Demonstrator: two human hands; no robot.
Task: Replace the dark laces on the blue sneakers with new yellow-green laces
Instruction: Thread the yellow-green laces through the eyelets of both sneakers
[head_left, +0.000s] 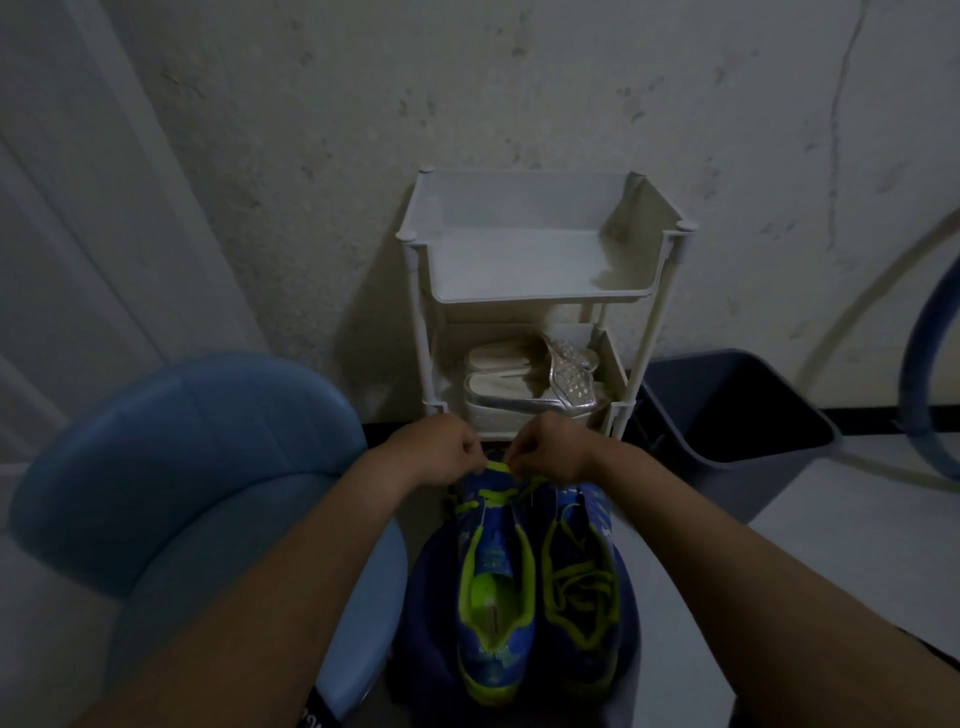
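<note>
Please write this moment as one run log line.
left hand pinches yellow-green lace | right hand pinches same lace | blue sneaker partly laced

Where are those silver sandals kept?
In the head view, the silver sandals sit centre frame on the white rack's second shelf, left of the dark grey bin.

A dark blue rounded seat (422, 597) carries the two blue sneakers side by side, toes pointing away: the left sneaker (493, 618) and the right sneaker (584, 597), touching along their inner sides. On the pale floor (857, 545) a white shelf rack (535, 270) stands against the wall; its lower shelf (617, 374) holds silver sandals (511, 387). A grey bin (737, 415) stands on the floor just beside the rack, and a light blue chair (197, 467) on the other side
</note>
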